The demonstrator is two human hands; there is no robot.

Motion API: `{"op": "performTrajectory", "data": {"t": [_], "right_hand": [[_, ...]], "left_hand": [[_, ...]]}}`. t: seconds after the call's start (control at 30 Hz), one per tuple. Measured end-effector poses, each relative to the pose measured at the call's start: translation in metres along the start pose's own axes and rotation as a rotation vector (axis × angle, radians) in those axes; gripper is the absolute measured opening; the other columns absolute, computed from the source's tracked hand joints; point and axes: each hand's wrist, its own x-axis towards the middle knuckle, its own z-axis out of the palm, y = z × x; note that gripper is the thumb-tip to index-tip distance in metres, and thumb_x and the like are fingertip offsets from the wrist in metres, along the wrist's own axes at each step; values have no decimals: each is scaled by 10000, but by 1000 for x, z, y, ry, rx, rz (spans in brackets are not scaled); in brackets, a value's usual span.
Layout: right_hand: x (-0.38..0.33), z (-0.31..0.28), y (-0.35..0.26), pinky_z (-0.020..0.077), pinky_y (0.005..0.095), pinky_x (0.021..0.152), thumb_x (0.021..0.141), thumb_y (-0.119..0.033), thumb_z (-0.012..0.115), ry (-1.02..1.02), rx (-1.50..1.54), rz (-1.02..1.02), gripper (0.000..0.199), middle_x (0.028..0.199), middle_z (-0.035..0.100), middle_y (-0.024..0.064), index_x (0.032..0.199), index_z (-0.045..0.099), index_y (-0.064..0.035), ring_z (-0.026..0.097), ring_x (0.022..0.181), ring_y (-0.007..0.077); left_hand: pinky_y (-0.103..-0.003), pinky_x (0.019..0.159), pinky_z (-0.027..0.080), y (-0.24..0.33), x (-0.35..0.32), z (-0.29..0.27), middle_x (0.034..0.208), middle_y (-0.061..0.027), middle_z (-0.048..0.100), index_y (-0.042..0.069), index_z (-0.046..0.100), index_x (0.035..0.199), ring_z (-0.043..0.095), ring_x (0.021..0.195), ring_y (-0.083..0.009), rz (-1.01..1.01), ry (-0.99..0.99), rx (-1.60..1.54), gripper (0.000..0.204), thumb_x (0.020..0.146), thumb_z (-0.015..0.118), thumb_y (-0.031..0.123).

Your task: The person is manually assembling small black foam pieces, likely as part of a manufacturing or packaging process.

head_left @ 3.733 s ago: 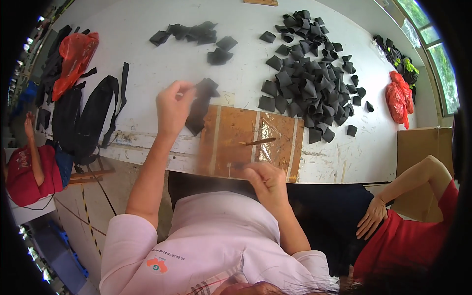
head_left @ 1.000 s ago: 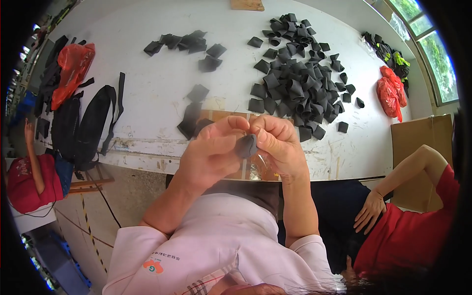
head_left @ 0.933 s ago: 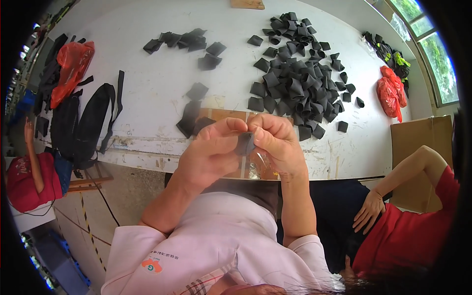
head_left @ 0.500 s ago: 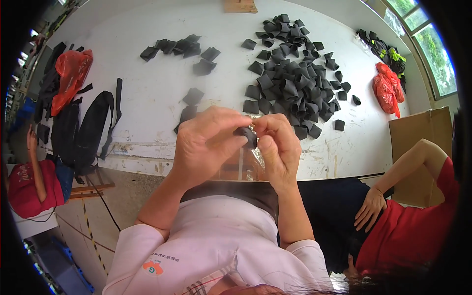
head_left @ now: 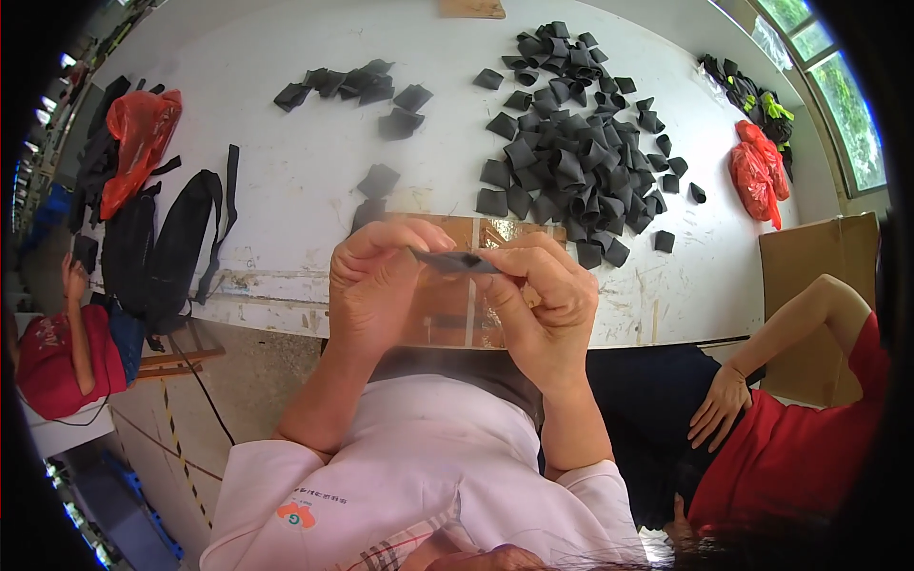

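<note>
A small black fabric piece (head_left: 451,262) is stretched level between my two hands above the table's near edge. My left hand (head_left: 373,285) pinches its left end between thumb and fingers. The right end is gripped by the thumb and curled fingers of my right hand (head_left: 545,303). Below both hands lies a brown taped cardboard sheet (head_left: 443,328), partly covered by them. Several similar black pieces, one of them a square (head_left: 378,181), lie just beyond my left hand. A large heap of folded black fabric loops (head_left: 571,162) spreads beyond my right hand.
A smaller group of black pieces (head_left: 352,83) lies far left. Black straps (head_left: 181,238) and a red plastic bag (head_left: 143,143) are at the left edge. Another red bag (head_left: 757,176) stands right, above a cardboard box (head_left: 819,266). Co-workers in red sit on both sides (head_left: 790,447).
My hands have moved apart, and the fabric piece, bunched and curled before, is now drawn out flat between them. More of the cardboard sheet shows.
</note>
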Motion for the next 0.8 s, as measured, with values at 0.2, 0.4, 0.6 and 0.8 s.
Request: {"op": "performTrajectory", "data": {"t": [0.2, 0.4, 0.6, 0.8], "right_hand": [[-6, 12, 20, 411, 270, 488, 692, -12, 658, 122, -88, -168, 130, 708, 548, 75, 804, 594, 3, 523, 584, 189], [3, 0, -1, 403, 270, 479, 686, -41, 672, -52, -136, 38, 165, 698, 539, 58, 830, 599, -8, 508, 572, 180], [7, 1, 1, 393, 292, 477, 690, -45, 666, -2, -185, -149, 164, 674, 529, 61, 834, 592, -22, 481, 555, 195], [3, 14, 12, 374, 295, 470, 695, -32, 656, 153, -304, -347, 119, 669, 530, 70, 786, 580, -12, 465, 552, 207]], "left_hand": [[-287, 775, 439, 14, -1, 17, 897, -116, 594, 3, 598, 891, 558, 836, -171, -45, 33, 264, 133, 779, 535, -31], [-227, 684, 444, 23, 18, 15, 851, -46, 588, 27, 635, 867, 547, 782, -107, 39, -193, 906, 184, 701, 630, -52], [-214, 698, 431, 19, 22, 8, 829, -57, 587, 2, 648, 836, 544, 781, -103, -93, -159, 473, 165, 717, 588, -97], [-210, 695, 425, 17, 20, 6, 840, -60, 590, 10, 657, 840, 543, 784, -102, -71, -169, 527, 170, 720, 590, -90]]}}
